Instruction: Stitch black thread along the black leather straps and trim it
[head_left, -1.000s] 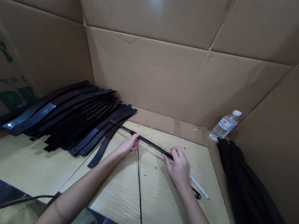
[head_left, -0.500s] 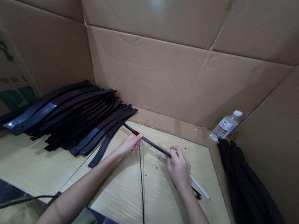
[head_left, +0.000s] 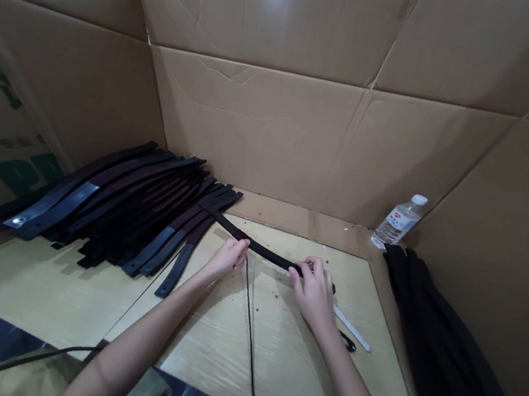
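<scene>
A long, slightly curved black strap [head_left: 269, 255] slants across the middle of the board. My left hand [head_left: 230, 254] is closed around it near its middle, fingers pressed together. Farther right, my right hand [head_left: 313, 293] pinches the same strap close to its right end, which pokes out past the fingers. The strap's far left end reaches the pile of black straps [head_left: 143, 198]. From beside my left fingers a thin dark cord [head_left: 251, 324] runs down over the board's front edge; whether the hand holds it is hidden.
Tall cardboard walls [head_left: 256, 129] enclose the wooden board [head_left: 209, 344]. A water bottle [head_left: 397, 223] leans at the back right, above more black straps [head_left: 438, 342]. A white stick-like tool [head_left: 354, 329] and a black loop [head_left: 348, 342] lie beside my right wrist.
The strap has been turned so its broad face shows instead of its thin edge. My right fingers have shifted their hold, and its right end now shows past them. My left hand stays put.
</scene>
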`<state>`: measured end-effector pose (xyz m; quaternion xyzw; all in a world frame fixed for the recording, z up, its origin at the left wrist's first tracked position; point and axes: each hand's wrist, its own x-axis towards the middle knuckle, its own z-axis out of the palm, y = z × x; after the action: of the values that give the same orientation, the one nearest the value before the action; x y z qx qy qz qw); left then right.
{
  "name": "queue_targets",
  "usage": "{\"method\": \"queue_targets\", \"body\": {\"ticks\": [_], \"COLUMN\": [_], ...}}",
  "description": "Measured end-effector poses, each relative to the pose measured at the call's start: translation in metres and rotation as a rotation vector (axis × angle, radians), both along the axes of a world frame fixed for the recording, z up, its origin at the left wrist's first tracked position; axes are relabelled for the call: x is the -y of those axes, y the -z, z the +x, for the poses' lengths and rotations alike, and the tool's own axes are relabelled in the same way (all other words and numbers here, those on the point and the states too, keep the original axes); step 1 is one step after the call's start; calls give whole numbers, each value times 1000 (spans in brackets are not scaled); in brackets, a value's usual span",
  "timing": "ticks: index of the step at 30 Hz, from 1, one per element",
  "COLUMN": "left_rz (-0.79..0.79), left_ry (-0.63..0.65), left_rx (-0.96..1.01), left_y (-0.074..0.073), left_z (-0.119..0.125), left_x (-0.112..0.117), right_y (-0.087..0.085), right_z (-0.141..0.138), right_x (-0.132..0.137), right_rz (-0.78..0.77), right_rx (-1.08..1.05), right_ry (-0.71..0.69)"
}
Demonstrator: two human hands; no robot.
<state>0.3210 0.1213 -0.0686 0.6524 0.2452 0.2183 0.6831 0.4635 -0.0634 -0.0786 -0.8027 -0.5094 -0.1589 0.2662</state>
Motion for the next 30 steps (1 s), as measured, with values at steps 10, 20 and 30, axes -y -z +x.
{"method": "queue_targets", "body": {"ticks": [10, 20, 30], "left_rz": [33, 7, 22], "left_ry": [-13, -13, 39], "left_rx": [5, 1, 21], "left_y": [11, -1, 10], "left_z": [1, -1, 2], "left_x": [-7, 0, -4], "right_y": [-1, 1, -4], "right_z": [-2, -6, -5], "right_x": [-3, -2, -2], "right_rz": [13, 20, 61], "right_rx": [-67, -41, 20], "right_ry": [-19, -36, -30]}}
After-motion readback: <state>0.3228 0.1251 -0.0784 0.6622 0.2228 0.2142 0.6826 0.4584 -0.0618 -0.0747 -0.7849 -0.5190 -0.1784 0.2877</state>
